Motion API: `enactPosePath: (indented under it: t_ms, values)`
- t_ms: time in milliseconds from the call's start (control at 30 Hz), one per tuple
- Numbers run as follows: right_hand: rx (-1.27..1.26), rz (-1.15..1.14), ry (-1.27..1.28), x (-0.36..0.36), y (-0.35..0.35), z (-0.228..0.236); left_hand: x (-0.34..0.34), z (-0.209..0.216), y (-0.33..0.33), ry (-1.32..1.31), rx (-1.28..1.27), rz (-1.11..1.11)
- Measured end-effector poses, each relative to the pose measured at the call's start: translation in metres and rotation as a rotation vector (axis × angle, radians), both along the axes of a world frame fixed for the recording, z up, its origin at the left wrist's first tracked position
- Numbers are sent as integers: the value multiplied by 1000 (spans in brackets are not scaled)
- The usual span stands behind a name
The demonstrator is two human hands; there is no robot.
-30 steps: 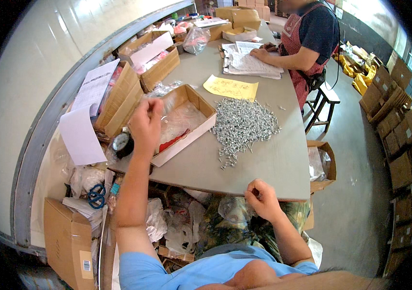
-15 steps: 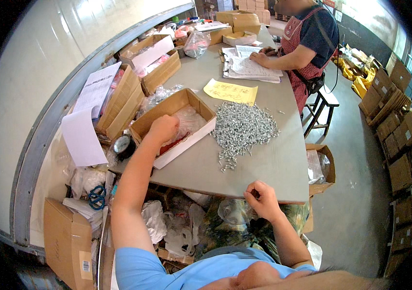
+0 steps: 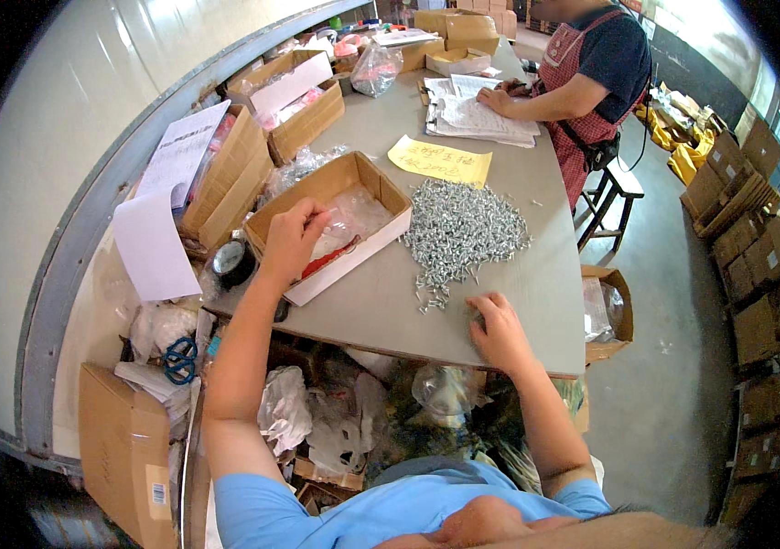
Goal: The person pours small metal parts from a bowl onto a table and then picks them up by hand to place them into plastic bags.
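Over the open cardboard box point(image 3: 381, 240) is my left hand point(image 3: 295, 240), its fingers bent and closed against the clear plastic bags point(image 3: 360, 212) inside. Whatever those fingertips hold is hidden. A red strip point(image 3: 330, 259) lies along the box's near inner side, close to that hand. My right hand point(image 3: 500, 331) rests at the table's near part, just below a heap of small silver screws point(image 3: 463, 229). Its fingers are apart, and nothing shows in them. A yellow handwritten paper point(image 3: 440, 161) touches the heap's far edge.
More cardboard boxes point(image 3: 307, 123) and loose papers point(image 3: 184, 151) line the left side. A black tape roll point(image 3: 232, 263) sits by the table corner. Across the table, a person in a checked apron point(image 3: 565, 64) has hands on papers point(image 3: 477, 119). Blue-handled scissors point(image 3: 179, 360) lie lower left.
My right hand has moved from the table's front edge forward toward the screws, its fingers spreading. My left hand has lifted and drawn slightly left within the box, uncovering more of the red strip.
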State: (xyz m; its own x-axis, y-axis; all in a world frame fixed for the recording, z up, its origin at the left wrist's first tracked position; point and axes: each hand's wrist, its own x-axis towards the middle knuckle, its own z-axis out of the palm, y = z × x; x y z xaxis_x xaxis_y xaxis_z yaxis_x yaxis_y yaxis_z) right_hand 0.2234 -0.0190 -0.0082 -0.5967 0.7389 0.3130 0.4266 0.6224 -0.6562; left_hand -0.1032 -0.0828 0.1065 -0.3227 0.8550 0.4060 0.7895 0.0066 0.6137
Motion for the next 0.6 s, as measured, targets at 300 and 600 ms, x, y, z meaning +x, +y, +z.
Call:
enactPosePath:
  t_ms: [300, 600]
  values:
    - [103, 219, -45, -36, 16, -2, 96, -43, -85, -186, 94, -310]
    - [-198, 141, 5, 12, -15, 14, 130, -166, -154, -871, -369, -52]
